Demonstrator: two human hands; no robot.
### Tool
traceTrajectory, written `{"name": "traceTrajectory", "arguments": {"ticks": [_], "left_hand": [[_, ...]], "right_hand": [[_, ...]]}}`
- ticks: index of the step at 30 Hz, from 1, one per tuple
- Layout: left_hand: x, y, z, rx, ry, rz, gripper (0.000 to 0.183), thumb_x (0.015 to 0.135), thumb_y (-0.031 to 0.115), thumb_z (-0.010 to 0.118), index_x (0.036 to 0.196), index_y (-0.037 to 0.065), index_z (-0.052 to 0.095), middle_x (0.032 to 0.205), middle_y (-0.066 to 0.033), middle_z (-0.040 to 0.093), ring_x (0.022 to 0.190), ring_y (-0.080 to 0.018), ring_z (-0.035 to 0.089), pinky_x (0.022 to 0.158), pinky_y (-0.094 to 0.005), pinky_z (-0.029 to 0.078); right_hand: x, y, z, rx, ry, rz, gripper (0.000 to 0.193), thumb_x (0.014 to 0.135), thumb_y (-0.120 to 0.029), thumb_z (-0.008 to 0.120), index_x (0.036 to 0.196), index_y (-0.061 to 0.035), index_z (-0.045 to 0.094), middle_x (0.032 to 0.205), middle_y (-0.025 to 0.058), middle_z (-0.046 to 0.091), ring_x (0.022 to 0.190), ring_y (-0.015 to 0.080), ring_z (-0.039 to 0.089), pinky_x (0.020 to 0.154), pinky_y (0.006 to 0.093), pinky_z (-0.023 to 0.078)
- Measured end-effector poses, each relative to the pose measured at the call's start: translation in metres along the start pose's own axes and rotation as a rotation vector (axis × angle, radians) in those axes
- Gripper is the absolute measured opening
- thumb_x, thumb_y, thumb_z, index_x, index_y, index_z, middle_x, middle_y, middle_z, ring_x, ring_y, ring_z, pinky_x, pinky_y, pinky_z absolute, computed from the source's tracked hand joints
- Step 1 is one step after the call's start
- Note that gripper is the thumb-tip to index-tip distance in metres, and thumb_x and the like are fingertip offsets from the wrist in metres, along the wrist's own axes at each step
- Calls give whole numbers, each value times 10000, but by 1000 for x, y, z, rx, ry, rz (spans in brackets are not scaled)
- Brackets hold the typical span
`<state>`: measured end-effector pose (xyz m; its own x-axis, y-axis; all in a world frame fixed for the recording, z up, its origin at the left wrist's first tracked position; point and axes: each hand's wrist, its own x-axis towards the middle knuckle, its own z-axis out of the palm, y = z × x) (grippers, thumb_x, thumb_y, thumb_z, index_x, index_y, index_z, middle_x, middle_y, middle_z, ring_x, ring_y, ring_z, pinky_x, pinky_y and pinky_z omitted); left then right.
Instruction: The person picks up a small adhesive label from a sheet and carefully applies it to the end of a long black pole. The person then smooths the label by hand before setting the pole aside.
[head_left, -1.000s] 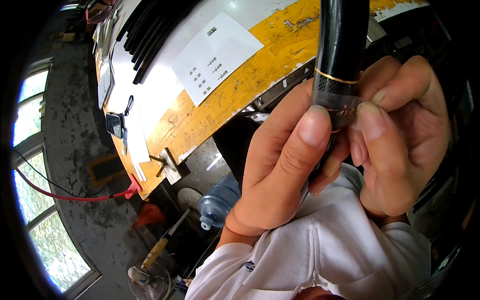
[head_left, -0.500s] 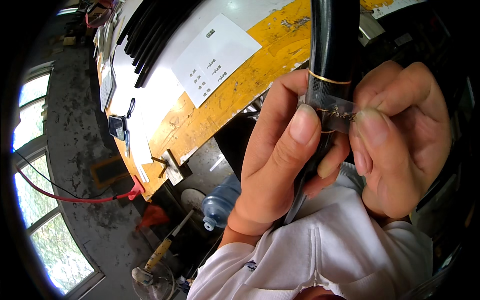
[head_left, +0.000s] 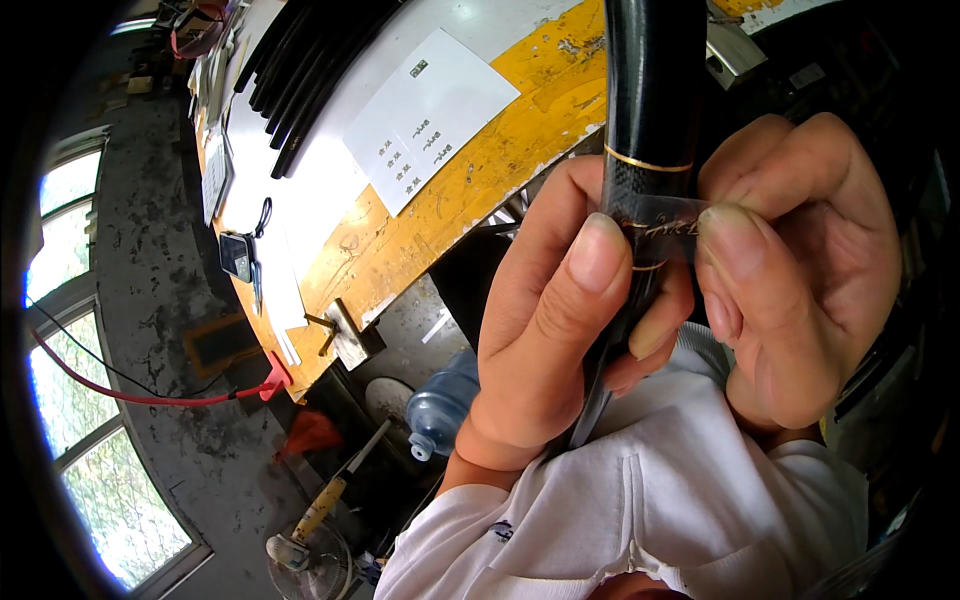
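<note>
A glossy black rod tube [head_left: 655, 85] with thin gold rings and a woven-patterned band runs from the top of the view down toward my chest. My left hand [head_left: 550, 320] is wrapped round it, thumb along its side and fingertips showing beyond it. Between finger and thumb, my right hand [head_left: 800, 260] pinches one end of a small clear film strip [head_left: 675, 212] bearing gold lettering. The strip's other end lies against the patterned band, beside my left thumb. Whether it is stuck down there I cannot tell.
On the worn yellow table [head_left: 545, 75] lie a white printed sheet [head_left: 430, 115] and several black tubes [head_left: 310, 70]. A small black device [head_left: 236, 256] sits near its left edge. Below stand a blue water bottle [head_left: 440, 400] and a fan [head_left: 310, 555].
Both hands, the rod tube and the film have shifted slightly left. The film strip now appears a little more outstretched between the tube and my right fingertips.
</note>
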<state>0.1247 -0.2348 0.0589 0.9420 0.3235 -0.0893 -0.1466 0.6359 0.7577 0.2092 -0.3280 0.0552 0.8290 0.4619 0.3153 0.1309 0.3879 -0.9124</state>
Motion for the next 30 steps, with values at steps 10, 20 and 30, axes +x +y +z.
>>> {"name": "traceTrajectory", "arguments": {"ticks": [10,20,30], "left_hand": [[1,0,-3,-32,-20,0,429,1007,396,477,1183,7,439,726,-87,517,500,-68,367,438,-206,303],[0,0,-5,21,-10,20,418,1019,401,445,1153,6,467,691,-62,504,486,-66,350,450,-205,288],[2,-3,2,101,95,40,457,1024,415,345,1094,-14,483,633,-44,461,455,-80,346,427,-218,274]], "right_hand": [[4,-4,-2,42,-61,36,66,897,-1,537,903,5,471,749,93,516,469,33,388,433,164,322],[14,-17,-9,12,-189,79,61,888,20,514,914,7,461,757,99,512,448,28,370,411,163,317],[9,-8,-5,11,-91,127,79,896,18,532,963,36,495,735,83,517,445,23,397,402,155,306]]}}
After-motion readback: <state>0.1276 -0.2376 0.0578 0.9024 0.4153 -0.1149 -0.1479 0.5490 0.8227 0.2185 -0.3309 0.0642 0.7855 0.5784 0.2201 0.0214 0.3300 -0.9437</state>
